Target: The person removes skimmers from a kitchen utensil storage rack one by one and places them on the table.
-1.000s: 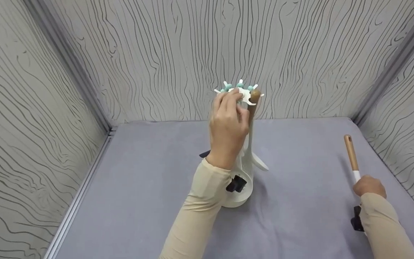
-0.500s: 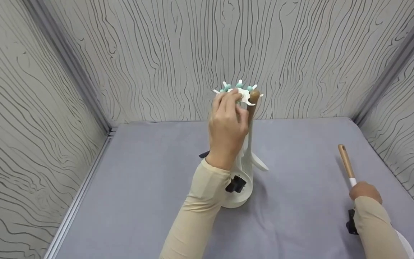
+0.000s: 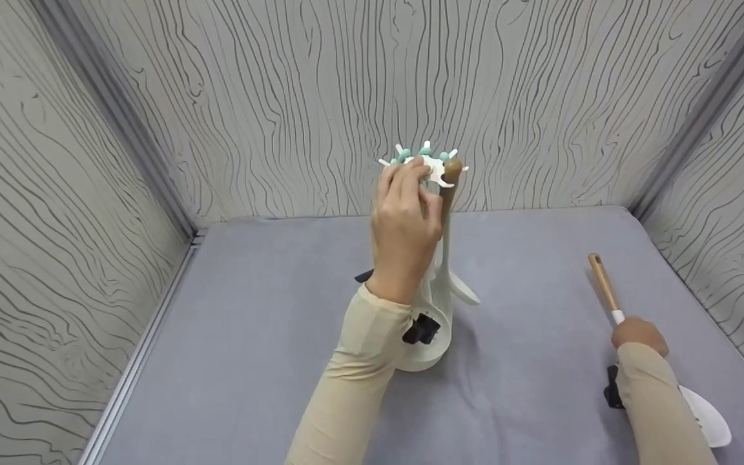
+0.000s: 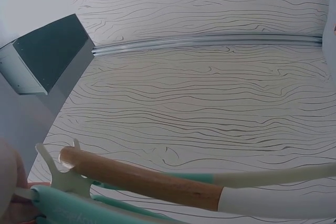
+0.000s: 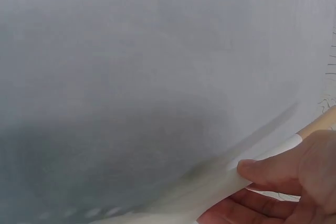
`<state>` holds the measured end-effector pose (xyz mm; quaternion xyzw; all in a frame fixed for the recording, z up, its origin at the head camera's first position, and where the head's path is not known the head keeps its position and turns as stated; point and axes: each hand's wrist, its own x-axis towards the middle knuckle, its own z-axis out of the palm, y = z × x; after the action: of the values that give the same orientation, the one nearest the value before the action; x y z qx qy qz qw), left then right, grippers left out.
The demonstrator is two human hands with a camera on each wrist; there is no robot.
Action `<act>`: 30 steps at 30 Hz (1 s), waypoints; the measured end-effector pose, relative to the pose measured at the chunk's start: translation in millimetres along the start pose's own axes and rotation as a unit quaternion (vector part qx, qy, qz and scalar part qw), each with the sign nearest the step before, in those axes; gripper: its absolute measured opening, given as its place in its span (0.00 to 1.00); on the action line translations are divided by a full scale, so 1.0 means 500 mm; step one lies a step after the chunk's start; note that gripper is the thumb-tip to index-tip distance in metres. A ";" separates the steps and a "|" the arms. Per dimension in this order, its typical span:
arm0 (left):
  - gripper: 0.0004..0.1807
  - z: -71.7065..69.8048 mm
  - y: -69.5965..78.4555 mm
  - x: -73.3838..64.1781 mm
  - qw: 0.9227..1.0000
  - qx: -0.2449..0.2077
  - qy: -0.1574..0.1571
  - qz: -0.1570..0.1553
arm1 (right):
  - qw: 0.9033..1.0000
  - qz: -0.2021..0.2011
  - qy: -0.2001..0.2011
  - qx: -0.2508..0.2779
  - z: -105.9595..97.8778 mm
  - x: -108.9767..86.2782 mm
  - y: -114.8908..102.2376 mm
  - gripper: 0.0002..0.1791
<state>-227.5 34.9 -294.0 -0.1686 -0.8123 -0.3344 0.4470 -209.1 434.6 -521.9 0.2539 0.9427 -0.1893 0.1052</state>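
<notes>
My left hand (image 3: 404, 219) grips the white top of a utensil stand (image 3: 433, 169), its fingers bent over the pronged holder. Utensils hang there, one with a wooden handle (image 4: 142, 177), others with mint-green handles (image 4: 73, 208); my forearm hides much of them. Off to the right, my right hand (image 3: 640, 337) holds a slotted spoon by the white neck below its wooden handle (image 3: 603, 281). The spoon's broad white head (image 3: 704, 416) shows beside the sleeve, low over the cloth. In the right wrist view the thumb (image 5: 257, 169) presses along the neck.
Grey cloth (image 3: 268, 336) covers the table. Wood-patterned panels (image 3: 320, 103) rise at the back and both sides, with metal rails (image 3: 146, 349) along their edges. A white utensil head (image 3: 464, 289) juts out right of the stand, a dark one (image 3: 363, 276) left.
My right hand has moved left with the slotted spoon, and the spoon's white head has come into view beside the forearm. My left hand keeps its grip on the stand.
</notes>
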 end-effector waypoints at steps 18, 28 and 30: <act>0.12 0.003 0.000 0.000 1.000 -0.010 0.005 0.002 | 1.000 0.014 0.017 -0.007 0.022 0.009 0.019 0.17; 0.12 0.004 -0.003 0.000 1.000 -0.010 0.002 -0.001 | 0.999 0.046 0.023 -0.018 0.029 -0.006 0.007 0.16; 0.12 0.004 -0.003 0.000 1.000 -0.008 0.003 -0.001 | 0.998 0.053 0.027 -0.027 0.035 0.000 0.005 0.16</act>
<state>-229.5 35.1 -295.0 -0.1702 -0.8083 -0.3421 0.4480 -205.8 429.2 -538.6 0.3056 0.9351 -0.1510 0.0969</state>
